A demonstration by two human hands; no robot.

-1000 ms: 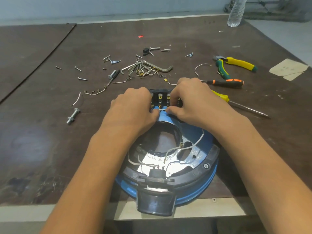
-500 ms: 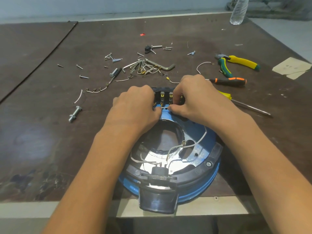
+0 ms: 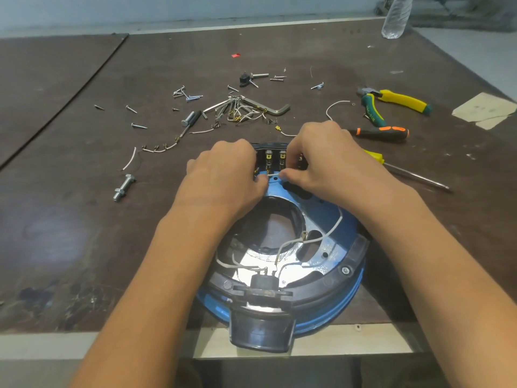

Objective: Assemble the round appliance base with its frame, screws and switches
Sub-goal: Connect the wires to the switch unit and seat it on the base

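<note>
The round blue appliance base [image 3: 333,214] lies at the table's near edge, with a black frame [image 3: 321,287] along its near rim and a black handle part [image 3: 261,329] sticking out towards me. A black switch block [image 3: 275,158] with brass terminals sits at its far edge. My left hand [image 3: 226,175] and my right hand [image 3: 321,161] meet over that block. Both pinch a short white wire [image 3: 273,174] stretched between their fingertips. More white wires [image 3: 313,239] loop across the shiny inner plate.
Loose screws [image 3: 187,93], short wires and a hex key [image 3: 268,107] lie scattered behind the base. A bolt [image 3: 123,187] lies left. Pliers [image 3: 391,102], an orange-handled tool [image 3: 380,133] and a yellow screwdriver [image 3: 405,172] lie right. A plastic bottle [image 3: 396,15] stands far right.
Both hands stay at the switch block holding the white wire; my fingers shift only slightly. The view has drifted a little.
</note>
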